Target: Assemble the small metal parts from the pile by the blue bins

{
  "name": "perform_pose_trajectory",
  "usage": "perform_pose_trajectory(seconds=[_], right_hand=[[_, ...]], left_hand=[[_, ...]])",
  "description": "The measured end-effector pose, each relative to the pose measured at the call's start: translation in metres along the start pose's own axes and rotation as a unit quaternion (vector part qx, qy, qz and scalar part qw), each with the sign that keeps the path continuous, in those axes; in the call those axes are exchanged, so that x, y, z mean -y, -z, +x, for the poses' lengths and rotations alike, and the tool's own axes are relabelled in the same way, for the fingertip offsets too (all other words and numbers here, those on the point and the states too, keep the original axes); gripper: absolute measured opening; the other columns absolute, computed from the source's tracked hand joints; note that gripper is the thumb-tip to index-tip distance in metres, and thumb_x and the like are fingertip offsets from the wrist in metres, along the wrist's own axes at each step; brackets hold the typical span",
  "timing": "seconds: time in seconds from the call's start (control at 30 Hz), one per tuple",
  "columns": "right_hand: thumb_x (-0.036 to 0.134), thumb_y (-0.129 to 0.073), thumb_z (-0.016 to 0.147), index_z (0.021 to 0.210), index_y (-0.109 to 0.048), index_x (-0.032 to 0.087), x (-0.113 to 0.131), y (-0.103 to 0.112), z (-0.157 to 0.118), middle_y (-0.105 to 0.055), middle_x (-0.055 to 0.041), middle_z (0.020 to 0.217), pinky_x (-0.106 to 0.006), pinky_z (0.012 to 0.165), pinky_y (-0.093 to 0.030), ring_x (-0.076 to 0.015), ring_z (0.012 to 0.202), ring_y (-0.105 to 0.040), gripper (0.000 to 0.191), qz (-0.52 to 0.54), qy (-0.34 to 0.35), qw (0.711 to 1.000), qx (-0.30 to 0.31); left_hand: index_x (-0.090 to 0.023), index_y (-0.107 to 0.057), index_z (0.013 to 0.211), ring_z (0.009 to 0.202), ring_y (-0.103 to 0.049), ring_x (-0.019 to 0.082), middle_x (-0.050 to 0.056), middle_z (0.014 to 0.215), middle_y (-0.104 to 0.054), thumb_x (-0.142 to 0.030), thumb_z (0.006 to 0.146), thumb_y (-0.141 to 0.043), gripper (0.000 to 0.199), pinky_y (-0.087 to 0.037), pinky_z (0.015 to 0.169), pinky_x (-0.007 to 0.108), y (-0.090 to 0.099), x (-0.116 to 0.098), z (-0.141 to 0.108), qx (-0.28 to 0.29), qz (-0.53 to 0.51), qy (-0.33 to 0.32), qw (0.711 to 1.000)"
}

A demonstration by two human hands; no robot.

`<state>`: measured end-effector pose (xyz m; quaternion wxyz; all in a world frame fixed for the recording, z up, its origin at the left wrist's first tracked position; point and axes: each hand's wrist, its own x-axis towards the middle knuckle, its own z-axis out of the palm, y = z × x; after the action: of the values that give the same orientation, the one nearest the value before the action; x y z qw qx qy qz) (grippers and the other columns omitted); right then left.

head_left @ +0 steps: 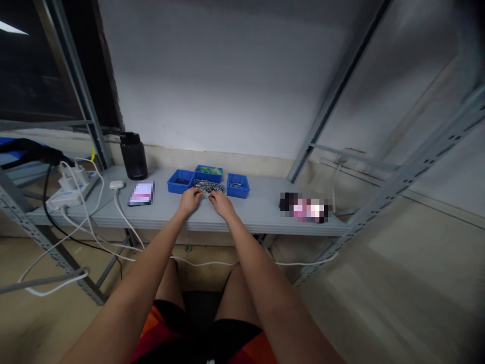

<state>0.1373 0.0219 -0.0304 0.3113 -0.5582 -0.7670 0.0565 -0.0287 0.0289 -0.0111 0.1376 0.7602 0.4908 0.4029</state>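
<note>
A pile of small shiny metal parts (209,187) lies on the grey shelf among three blue bins. My left hand (191,200) is at the pile's near left edge, its fingers pinched together. At the near right edge is my right hand (221,202), also closed, a short gap from the left. What either hand holds is too small to make out. The left bin (181,188) has dark small parts in it, the back bin (208,177) something green, and the right bin (238,193) a few thin metal pieces.
On the shelf (261,217) at the left stand a black bottle (135,157), a phone (141,194), a white charger (116,185) and a power strip (74,191) with trailing cables. A blurred-out device (305,208) lies at the right. Metal uprights flank the shelf.
</note>
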Motion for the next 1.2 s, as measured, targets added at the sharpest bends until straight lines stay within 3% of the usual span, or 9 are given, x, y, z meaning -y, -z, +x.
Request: perform_pose_trajectory(seconds=[0.43,1.2], right_hand=[[0.02,-0.046,0.095,0.098,-0.066,0.018,-0.0022,0.004,-0.0002,-0.068,-0.0083,0.102,-0.03,0.089,-0.044,-0.0189,0.096,-0.06,0.02,0.074,0.003,0.995,-0.069],[0.02,-0.048,0.095,0.097,-0.064,0.018,0.0017,0.0046,-0.0019,-0.069,-0.0068,0.096,-0.029,0.084,-0.044,-0.0191,0.089,-0.062,0.017,0.075,-0.007,0.995,-0.06]], left_hand=[[-0.014,-0.075,0.093,0.089,-0.066,0.024,0.012,0.097,-0.075,-0.021,0.088,-0.056,0.021,-0.048,0.085,0.032,-0.0061,0.0071,0.0,0.052,0.054,0.005,0.997],[-0.012,-0.075,0.095,0.092,-0.066,0.024,0.013,0.1,-0.075,-0.022,0.088,-0.053,0.025,-0.048,0.086,0.03,-0.002,0.0032,0.0001,0.01,0.023,0.02,0.999]])
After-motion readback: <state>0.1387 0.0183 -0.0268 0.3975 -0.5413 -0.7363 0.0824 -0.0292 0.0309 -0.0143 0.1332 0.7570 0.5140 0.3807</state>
